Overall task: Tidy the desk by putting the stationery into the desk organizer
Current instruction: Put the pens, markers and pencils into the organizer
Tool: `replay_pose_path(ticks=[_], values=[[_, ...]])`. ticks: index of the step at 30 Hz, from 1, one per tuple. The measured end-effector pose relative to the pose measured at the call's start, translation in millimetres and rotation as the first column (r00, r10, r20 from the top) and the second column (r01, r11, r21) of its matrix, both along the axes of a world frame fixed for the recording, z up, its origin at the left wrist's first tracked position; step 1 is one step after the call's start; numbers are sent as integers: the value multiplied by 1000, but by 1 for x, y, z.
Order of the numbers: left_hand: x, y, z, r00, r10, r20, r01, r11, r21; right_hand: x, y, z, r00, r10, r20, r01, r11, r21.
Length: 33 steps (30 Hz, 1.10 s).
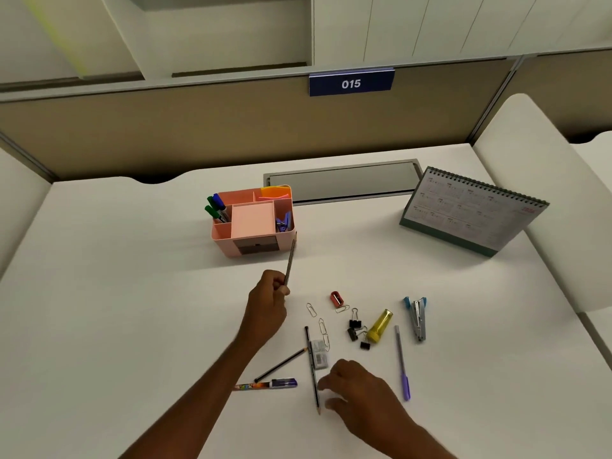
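A pink desk organizer [222,235] stands at mid-desk, with green and blue markers, sticky notes and a purple clip in its compartments. My left hand [266,304] is shut on a grey pencil [290,260] whose tip points up toward the organizer's right front corner. My right hand [357,389] hovers low with fingers apart, touching a dark pencil [311,362] lying on the desk. A second dark pencil [281,364], a patterned pen [265,384], an eraser [319,354], paper clips [324,329], binder clips [357,329], a red sharpener [336,299], a yellow tube [381,326], a purple pen [401,362] and a blue stapler [418,316] are scattered nearby.
A green desk calendar [470,212] stands at the right rear. A grey cable hatch [341,182] sits behind the organizer. A beige partition with a blue "015" plate [351,83] closes off the back of the white desk [116,276].
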<state>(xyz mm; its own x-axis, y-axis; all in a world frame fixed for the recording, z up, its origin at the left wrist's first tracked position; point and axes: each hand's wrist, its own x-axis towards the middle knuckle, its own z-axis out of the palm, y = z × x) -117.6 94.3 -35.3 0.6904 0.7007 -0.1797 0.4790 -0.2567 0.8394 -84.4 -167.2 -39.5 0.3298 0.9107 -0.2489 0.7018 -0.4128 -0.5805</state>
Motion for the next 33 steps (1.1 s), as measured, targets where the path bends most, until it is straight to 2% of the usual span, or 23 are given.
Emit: replay_pose_path(ticks=[3,5,8,12,18,22,28,33], values=[[-10,3,26,989,102,107,-85,985,-151,-18,0,-20,937,311,162,-311,950,-24],[-16,10,45,976,163,146,-115,950,-290,-22,-1,-27,858,420,296,-418,906,-75],[-31,24,68,932,274,239,-105,833,-544,-24,2,-27,771,492,404,-508,858,-75],[-48,46,85,869,353,347,-50,759,-649,-20,4,-30,720,495,486,-563,826,-8],[-52,83,93,840,415,350,-128,778,-615,-15,6,-31,654,575,492,-631,773,-65],[-45,99,90,841,461,285,-238,786,-570,-10,8,-25,611,620,492,-678,731,-80],[-24,119,86,842,494,215,-456,866,-204,-2,18,-13,527,695,489,-760,643,-94],[-4,138,93,827,500,258,-504,862,-54,2,22,-2,525,665,532,-777,629,-19]])
